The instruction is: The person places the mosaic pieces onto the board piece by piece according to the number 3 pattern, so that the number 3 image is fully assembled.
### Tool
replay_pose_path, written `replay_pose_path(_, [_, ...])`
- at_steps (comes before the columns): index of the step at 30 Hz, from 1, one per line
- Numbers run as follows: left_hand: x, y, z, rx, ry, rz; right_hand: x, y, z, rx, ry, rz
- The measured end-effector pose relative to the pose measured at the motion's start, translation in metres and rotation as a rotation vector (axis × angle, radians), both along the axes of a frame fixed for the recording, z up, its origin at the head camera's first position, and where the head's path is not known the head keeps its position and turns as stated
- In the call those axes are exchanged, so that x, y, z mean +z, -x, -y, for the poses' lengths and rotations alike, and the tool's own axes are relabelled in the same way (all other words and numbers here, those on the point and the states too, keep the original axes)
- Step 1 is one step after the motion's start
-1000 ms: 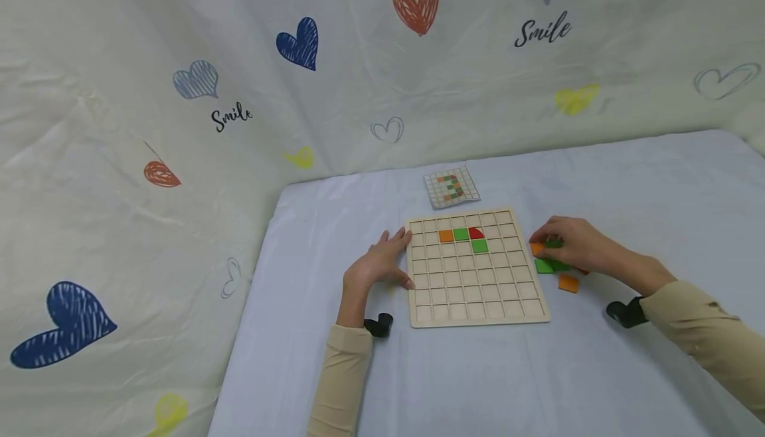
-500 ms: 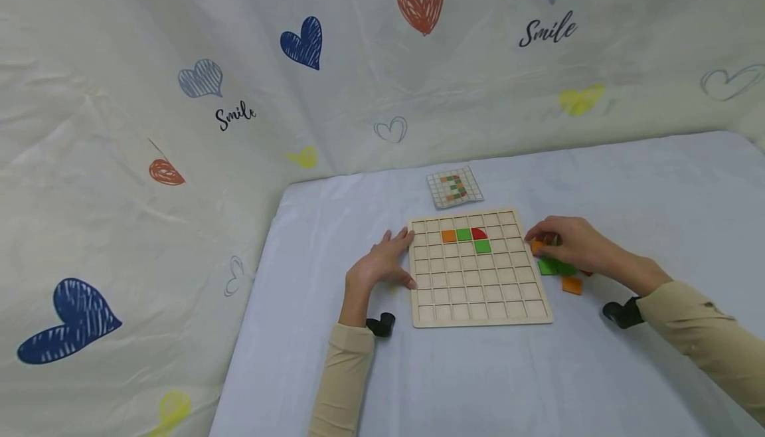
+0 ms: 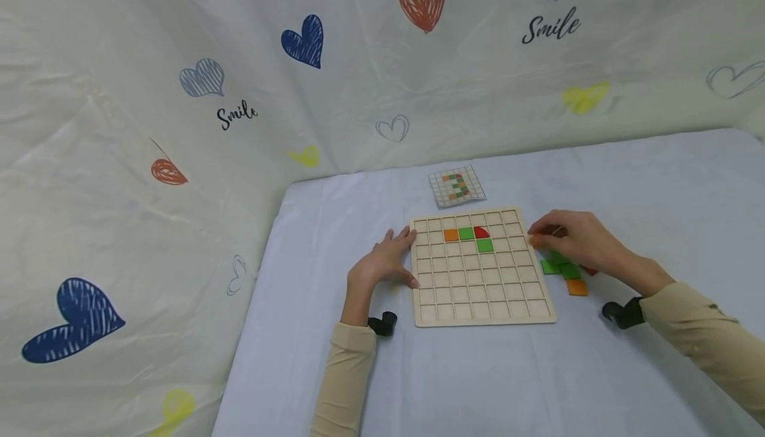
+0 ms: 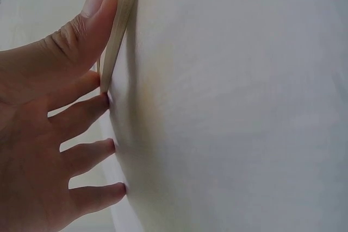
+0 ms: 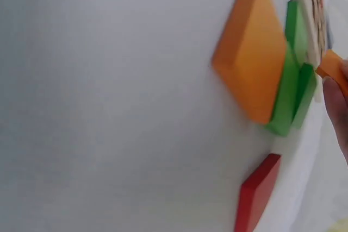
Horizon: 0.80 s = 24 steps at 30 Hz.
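Observation:
My left hand (image 3: 382,264) lies with spread fingers at the left edge of a wooden grid board (image 3: 466,294); in the left wrist view its thumb (image 4: 81,36) rests on the board's edge. On the board sit an orange tile (image 3: 451,234), a green tile (image 3: 466,233), a red quarter-round tile (image 3: 481,232) and, below that, another green tile (image 3: 485,245). Right of the board, my right hand (image 3: 580,234) pinches an orange square tile (image 5: 331,64) between thumb and fingers, above a loose pile.
The pile holds several green tiles (image 3: 551,267), an orange tile (image 3: 577,287) and a red tile (image 5: 258,194). Behind the board lies a pattern card (image 3: 441,191) showing coloured squares on a grid. A printed cloth (image 3: 346,91) hangs behind the white-covered table (image 3: 466,377).
My right hand has picked up the orange tile from the pile and raised it slightly. Green tiles in the pile have shifted a little. The left hand keeps its place at the board.

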State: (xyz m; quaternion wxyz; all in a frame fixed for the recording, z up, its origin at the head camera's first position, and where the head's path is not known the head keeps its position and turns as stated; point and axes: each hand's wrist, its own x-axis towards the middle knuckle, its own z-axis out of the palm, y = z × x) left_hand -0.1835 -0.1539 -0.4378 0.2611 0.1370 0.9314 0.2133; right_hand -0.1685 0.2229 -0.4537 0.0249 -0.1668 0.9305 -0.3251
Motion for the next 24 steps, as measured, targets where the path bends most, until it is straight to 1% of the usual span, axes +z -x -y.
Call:
replay_pose_path(3, [0.0,0.0,0.0,0.005,0.005,-0.002,0.004,-0.001,0.003,0.003,0.051,0.027])
replay_pose_path(6, [0.001,0.001,0.0,0.004,0.005,0.001,0.006,-0.002,0.007,0.005,0.075,0.059])
replay_pose_path(9, [0.001,0.0,0.0,0.004,0.003,0.006,0.005,-0.003,0.013,0.003,0.076,0.079])
replay_pose_path(14, [-0.001,0.001,0.0,0.005,-0.001,0.005,0.004,-0.005,0.019,0.023,0.075,0.066])
replay_pose_path(21, [0.0,0.001,0.0,0.005,0.004,0.003,0.006,-0.005,0.024,0.044,0.077,0.105])
replay_pose_path(24, [-0.001,0.001,-0.001,0.006,0.009,0.004,0.006,-0.006,0.027,0.061,0.073,0.109])
